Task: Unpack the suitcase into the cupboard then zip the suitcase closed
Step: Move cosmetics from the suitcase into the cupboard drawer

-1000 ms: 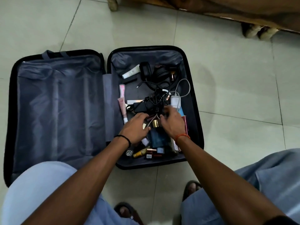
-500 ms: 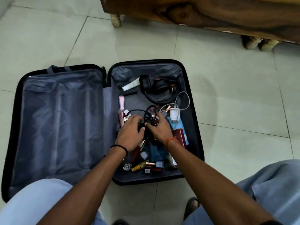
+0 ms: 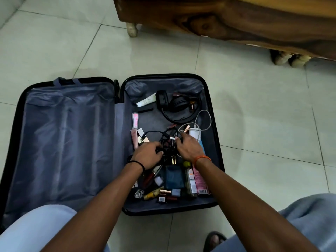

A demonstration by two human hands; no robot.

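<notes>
While the suitcase [image 3: 116, 142] lies open, left hand [image 3: 148, 155] and right hand [image 3: 189, 148] both clutch black cables [image 3: 168, 140].

left hand [image 3: 148, 155]: fingers curled, gripping | right hand [image 3: 189, 148]: fingers curled, gripping

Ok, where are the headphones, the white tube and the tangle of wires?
headphones [image 3: 179, 104]: head view, on the black ear cup.
white tube [image 3: 146, 102]: head view, on the middle of its body.
tangle of wires [image 3: 168, 140]: head view, on the black loops between the hands.
</notes>
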